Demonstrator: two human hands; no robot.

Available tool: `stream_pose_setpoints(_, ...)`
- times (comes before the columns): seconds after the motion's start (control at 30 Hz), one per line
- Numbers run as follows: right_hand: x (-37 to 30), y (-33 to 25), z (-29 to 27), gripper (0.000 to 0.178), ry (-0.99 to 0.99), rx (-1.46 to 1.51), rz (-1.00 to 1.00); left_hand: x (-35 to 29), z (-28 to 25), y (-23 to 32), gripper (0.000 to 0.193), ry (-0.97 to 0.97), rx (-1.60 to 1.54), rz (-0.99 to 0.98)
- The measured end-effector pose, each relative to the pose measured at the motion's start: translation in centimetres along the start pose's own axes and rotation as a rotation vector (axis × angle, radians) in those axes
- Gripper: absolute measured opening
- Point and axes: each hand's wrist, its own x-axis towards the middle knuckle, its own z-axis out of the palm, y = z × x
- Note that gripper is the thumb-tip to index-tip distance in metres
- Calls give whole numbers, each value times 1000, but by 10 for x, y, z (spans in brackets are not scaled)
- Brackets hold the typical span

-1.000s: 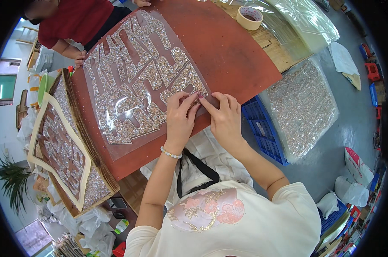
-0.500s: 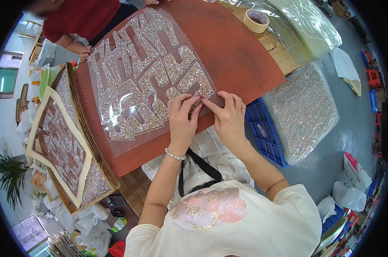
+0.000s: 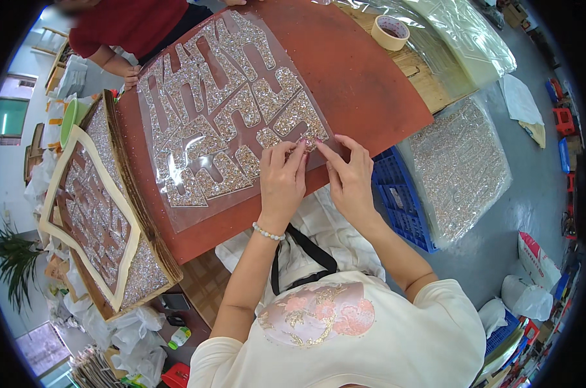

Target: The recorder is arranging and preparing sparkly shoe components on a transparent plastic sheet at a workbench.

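Note:
A clear plastic sheet [image 3: 205, 216] lies on the reddish-brown table, bearing glittery rhinestone-covered cut-out shapes [image 3: 231, 116]. At its near right corner, my left hand [image 3: 282, 181] has thumb and forefinger pressed together on the lowest glittery piece. Whatever lies between those fingertips is too small or hidden to make out. Just to the right, my right hand [image 3: 351, 181] rests at the sheet's edge. Its forefinger stretches out to touch the same piece, the other fingers loosely bent and apart, with nothing visible in them.
A wooden tray [image 3: 167, 275] of loose glitter, with a cream-edged frame [image 3: 128, 258] on it, stands at left. A tape roll [image 3: 390, 32] sits far right. Plastic-wrapped glittery sheets [image 3: 461, 168] lie on a blue crate [image 3: 403, 200]. Another person's hand [image 3: 131, 76] touches the table's far left edge.
The sheet has shifted slightly right. My left hand has moved a little right, its fingers drawn closer together. My right forefinger has moved slightly right, away from the left fingertips.

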Motion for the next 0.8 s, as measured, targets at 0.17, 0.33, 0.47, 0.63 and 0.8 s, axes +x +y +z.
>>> stream_pose_setpoints(0.17,-5,-13,9,52,-3,-93,-68,-10,-17,-8,24,24,37,-36)
stream_pose_setpoints(0.33,-9,-32,12,59,-100,-277,-145,-25,-71,-21,19,166,2,-185)
stream_pose_setpoints(0.47,-7,-48,5,56,-117,-301,-150,-59,-164,-58,12,392,315,-325)
stream_pose_setpoints(0.63,3,-52,1,47,-181,-345,-244,-148,-288,-117,16,293,733,-638)
stream_pose_setpoints(0.8,18,-17,-14,42,-397,7,-178,-203,-310,-134,19,106,795,-798)
